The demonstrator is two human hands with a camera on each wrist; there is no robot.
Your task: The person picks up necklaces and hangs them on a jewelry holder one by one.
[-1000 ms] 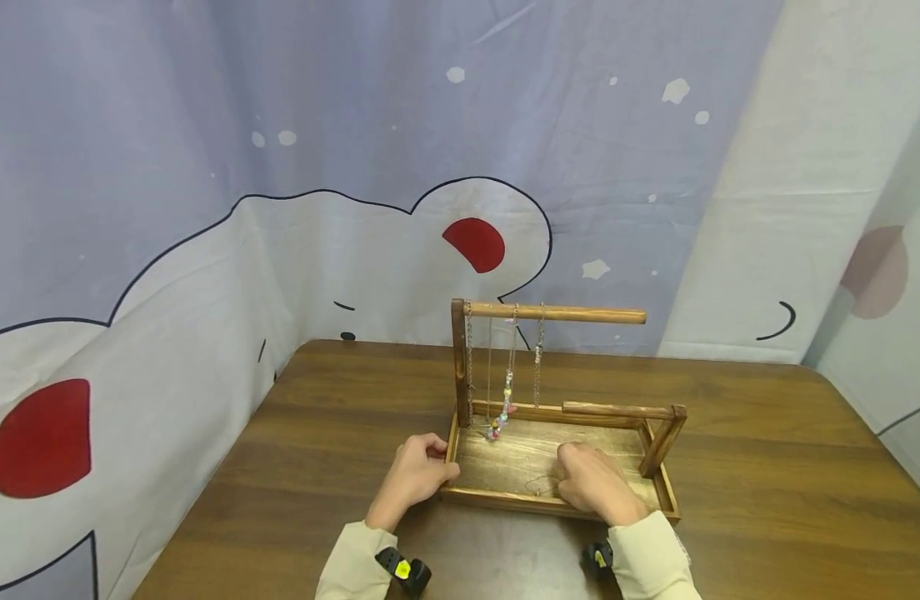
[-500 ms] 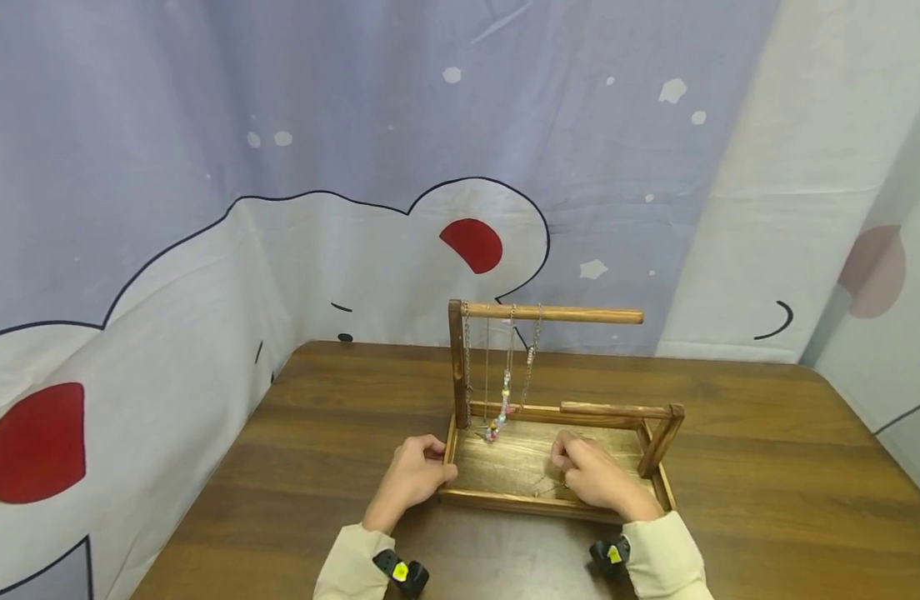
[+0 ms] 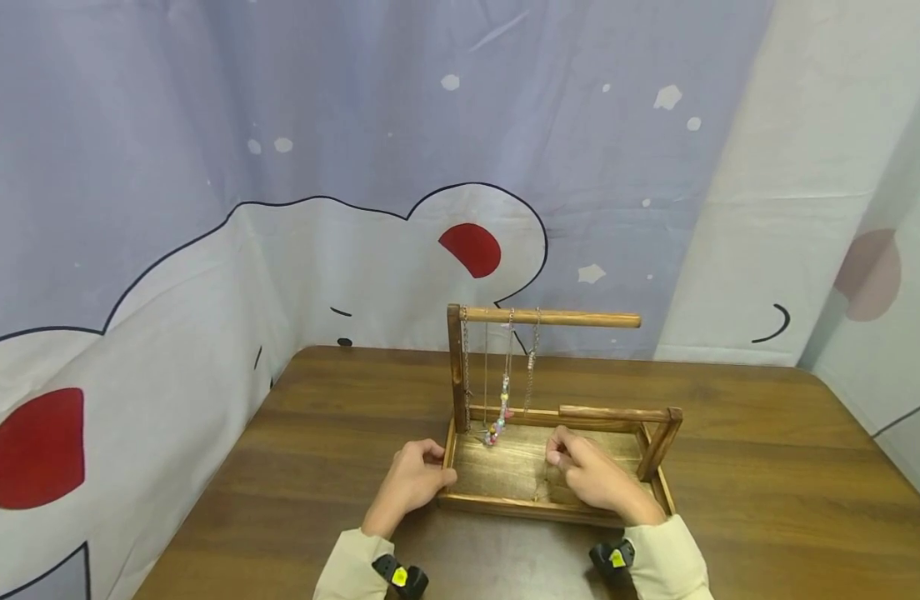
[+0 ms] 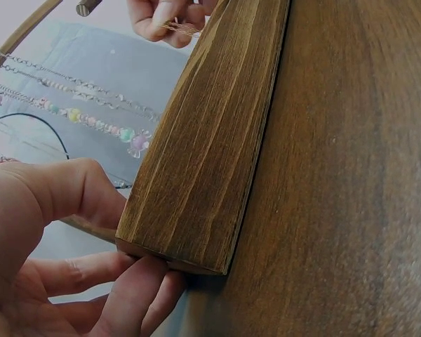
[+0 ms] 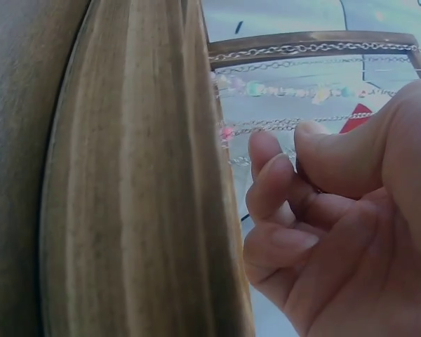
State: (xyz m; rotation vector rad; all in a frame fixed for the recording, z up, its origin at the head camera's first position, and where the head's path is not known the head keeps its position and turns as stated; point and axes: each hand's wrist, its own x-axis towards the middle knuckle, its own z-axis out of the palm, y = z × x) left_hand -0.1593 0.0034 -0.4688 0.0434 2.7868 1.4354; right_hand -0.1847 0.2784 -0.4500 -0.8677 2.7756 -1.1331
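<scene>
A wooden jewelry stand has a shallow tray (image 3: 520, 505) as its base. At the tray's left end, my left hand (image 3: 412, 483) grips the corner, thumb and fingers on either side of the wood in the left wrist view. Over the tray's floor, my right hand (image 3: 591, 473) pinches a thin gold-coloured chain (image 4: 179, 28) between thumb and forefinger. The chain's lower part hangs down to the tray near its front rim. A colourful beaded necklace (image 3: 503, 398) hangs from the upper bar (image 3: 580, 318), beside several silver chains (image 3: 532, 361).
A lower wooden bar (image 3: 613, 412) on a short post (image 3: 661, 446) rises at the tray's right end. The stand sits on a brown wooden table (image 3: 767, 467). Behind it hangs a patterned curtain (image 3: 340, 267).
My right hand has shifted slightly up and away from the front rim, drawing the thin chain up. The rightmost hanging chain has swung a little left. My left hand keeps its place.
</scene>
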